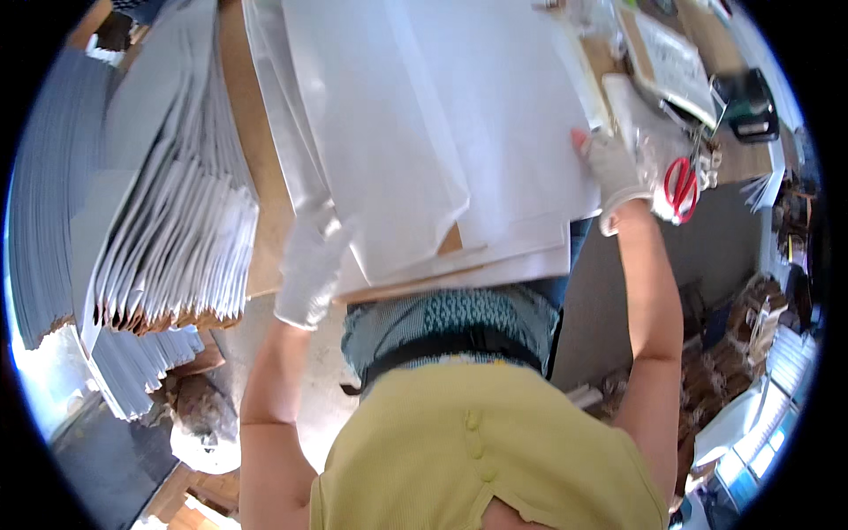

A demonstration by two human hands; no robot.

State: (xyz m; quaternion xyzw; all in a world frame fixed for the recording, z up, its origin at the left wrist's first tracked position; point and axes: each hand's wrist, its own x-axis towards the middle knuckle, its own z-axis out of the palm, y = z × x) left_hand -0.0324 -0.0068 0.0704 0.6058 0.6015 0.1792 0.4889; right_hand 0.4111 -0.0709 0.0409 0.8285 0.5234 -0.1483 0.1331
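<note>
On wooden table (pixel 258 168): white paper sheets (pixel 424 124); gloved left hand (pixel 309 265) grips their near-left edge; gloved right hand (pixel 611 168) pinches right edge.

White gloves on both hands (pixel 311 265), yellow-green buttoned top, bare forearms.

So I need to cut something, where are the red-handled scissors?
The red-handled scissors lie on the wooden table, far right, just beyond the gloved right hand.
</note>
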